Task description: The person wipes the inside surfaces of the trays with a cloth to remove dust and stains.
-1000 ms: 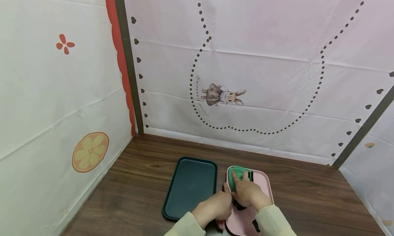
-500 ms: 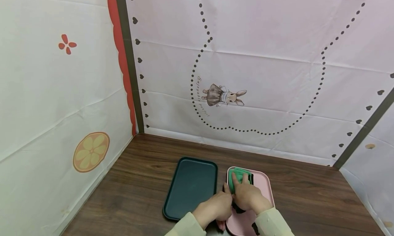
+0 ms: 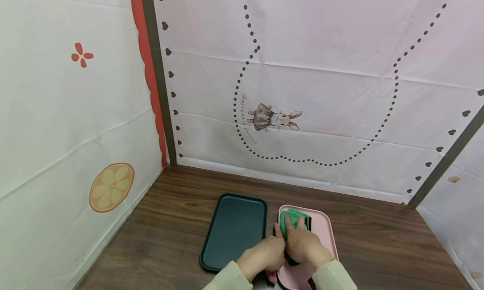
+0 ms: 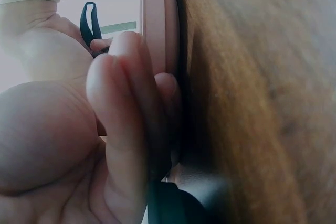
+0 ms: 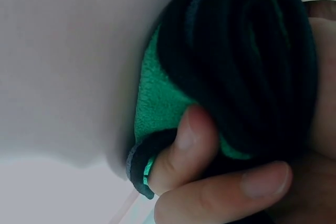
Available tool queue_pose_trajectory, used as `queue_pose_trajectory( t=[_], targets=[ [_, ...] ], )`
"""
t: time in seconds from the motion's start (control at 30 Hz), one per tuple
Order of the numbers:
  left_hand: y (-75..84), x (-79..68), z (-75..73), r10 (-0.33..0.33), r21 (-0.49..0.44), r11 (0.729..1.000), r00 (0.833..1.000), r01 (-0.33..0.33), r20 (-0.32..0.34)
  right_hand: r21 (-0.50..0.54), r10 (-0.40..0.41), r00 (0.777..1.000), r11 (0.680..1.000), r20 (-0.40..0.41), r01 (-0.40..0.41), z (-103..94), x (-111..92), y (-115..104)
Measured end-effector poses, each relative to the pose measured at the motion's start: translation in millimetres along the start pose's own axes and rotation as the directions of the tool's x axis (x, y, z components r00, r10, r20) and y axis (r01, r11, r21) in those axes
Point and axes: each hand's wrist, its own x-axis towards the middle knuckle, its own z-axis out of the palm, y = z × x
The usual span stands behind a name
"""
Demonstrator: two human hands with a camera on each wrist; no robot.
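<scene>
A folded green cloth (image 3: 295, 216) with thick black edging lies on the pink tray (image 3: 325, 231). My right hand (image 3: 306, 243) is over it, with two fingers spread on the green part. In the right wrist view, the black roll (image 5: 236, 66) of the cloth bulges between palm and fingers, its layers coiled, and fingertips (image 5: 199, 135) bend round its lower end. My left hand (image 3: 268, 252) is at the tray's left rim, index finger straight beside the cloth. Its other fingers (image 4: 126, 93) curl back beside the tray wall; I cannot tell whether they grip anything.
A dark teal tray (image 3: 234, 235) lies flat just left of the pink one, partly under my left forearm. Both rest on a brown wooden table (image 3: 189, 222). Printed sheets (image 3: 321, 92) enclose the back and sides. A small black loop (image 4: 90, 22) shows above the pink tray.
My right hand has drawn slightly toward the near side, and the far edge of the cloth has come back with it. The left hand keeps almost the same place.
</scene>
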Motion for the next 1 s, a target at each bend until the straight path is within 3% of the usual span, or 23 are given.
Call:
queue_pose_trajectory(
  t=[1.0],
  targets=[
    [0.6, -1.5, -3.2, 0.004, -0.024, 1.0, 1.0, -0.004, 0.026, 0.031, -0.027, 0.999, 0.999, -0.021, 0.028, 6.6, -14.2, 0.1]
  ],
)
